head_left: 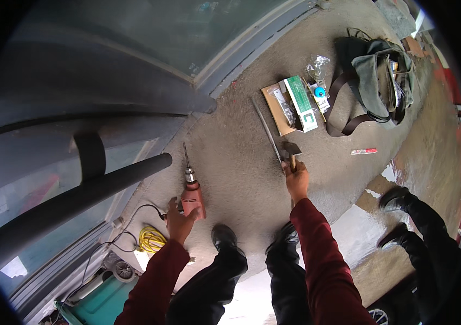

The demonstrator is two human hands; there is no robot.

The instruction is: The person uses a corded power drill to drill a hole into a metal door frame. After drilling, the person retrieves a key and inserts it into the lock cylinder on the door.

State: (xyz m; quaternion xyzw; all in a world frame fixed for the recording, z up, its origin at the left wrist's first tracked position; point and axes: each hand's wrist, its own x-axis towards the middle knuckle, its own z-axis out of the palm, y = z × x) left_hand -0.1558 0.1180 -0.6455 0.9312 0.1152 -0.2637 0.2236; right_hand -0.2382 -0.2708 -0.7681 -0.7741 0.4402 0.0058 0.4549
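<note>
My left hand (179, 223) is closed around the handle of a red electric drill (191, 199), which lies low over the concrete with its long bit pointing away from me. The drill's black cord leaves beside my fingers. My right hand (297, 181) grips a hammer (292, 150) by its handle, close below the dark metal head. A long thin metal rod (266, 128) slants away from beside that hand; whether my fingers also hold it, I cannot tell. Beyond the hammer, an open cardboard box (277, 111) with a green-and-white flap holds small metal parts.
A grey-green tool bag (368, 70) with a brown strap sits at the far right. A red-and-white packet (364, 151) lies nearer. Another person's legs (425, 222) stand at right. A dark rail (78, 197) fronts the glass at left, above a coiled yellow cable (151, 239) and green bin (95, 303).
</note>
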